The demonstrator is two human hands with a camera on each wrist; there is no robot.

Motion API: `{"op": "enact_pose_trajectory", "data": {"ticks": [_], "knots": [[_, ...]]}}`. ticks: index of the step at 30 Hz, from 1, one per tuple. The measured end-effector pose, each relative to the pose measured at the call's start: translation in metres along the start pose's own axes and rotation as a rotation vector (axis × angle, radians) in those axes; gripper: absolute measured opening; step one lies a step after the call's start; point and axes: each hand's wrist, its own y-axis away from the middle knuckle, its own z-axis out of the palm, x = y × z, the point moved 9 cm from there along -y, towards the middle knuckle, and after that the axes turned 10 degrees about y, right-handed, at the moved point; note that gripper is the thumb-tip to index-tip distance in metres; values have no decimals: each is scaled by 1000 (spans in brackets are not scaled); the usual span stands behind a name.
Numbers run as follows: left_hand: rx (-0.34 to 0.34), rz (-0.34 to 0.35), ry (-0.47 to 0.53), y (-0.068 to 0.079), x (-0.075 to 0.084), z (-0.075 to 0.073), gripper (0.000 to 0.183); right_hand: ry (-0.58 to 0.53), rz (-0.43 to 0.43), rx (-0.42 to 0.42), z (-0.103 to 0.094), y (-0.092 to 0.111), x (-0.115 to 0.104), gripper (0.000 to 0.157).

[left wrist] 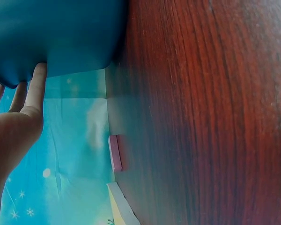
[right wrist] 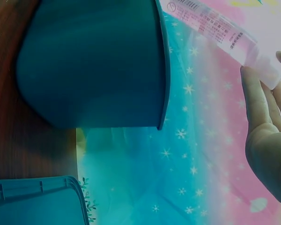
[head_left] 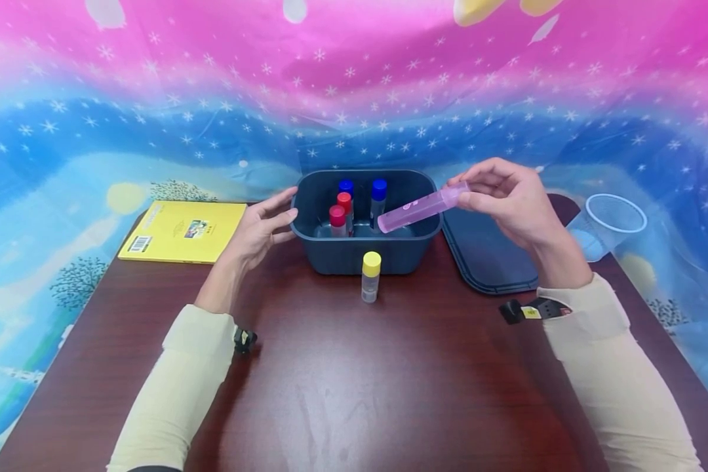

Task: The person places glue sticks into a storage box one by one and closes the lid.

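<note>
My right hand point(head_left: 504, 196) pinches one end of a translucent pink tube point(head_left: 415, 211) and holds it tilted over the dark blue box point(head_left: 366, 255), with its lower end over the opening. Printed text shows on the tube point(right wrist: 215, 30) in the right wrist view. Inside the box stand two blue-capped bottles point(head_left: 379, 191) and two red-capped ones point(head_left: 337, 216). My left hand point(head_left: 256, 229) rests its extended fingers against the box's left end. A small clear bottle with a yellow cap point(head_left: 370, 278) stands on the table just in front of the box.
A yellow book point(head_left: 183, 233) lies left of the box. The dark lid point(head_left: 495, 255) lies to its right, partly under my right arm. A clear cup with a white rim point(head_left: 616, 213) is at the far right edge. The left wrist view shows a small pink block point(left wrist: 114, 153).
</note>
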Motion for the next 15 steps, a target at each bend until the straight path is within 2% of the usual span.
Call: {"op": "enact_pose_trajectory", "data": {"ticks": [5, 15], "knots": [[3, -1, 0, 0, 0, -1, 59, 16, 20, 18, 4, -5, 6, 23], [10, 1, -11, 0, -1, -1, 58, 49, 28, 3, 18, -15, 20, 20]]}}
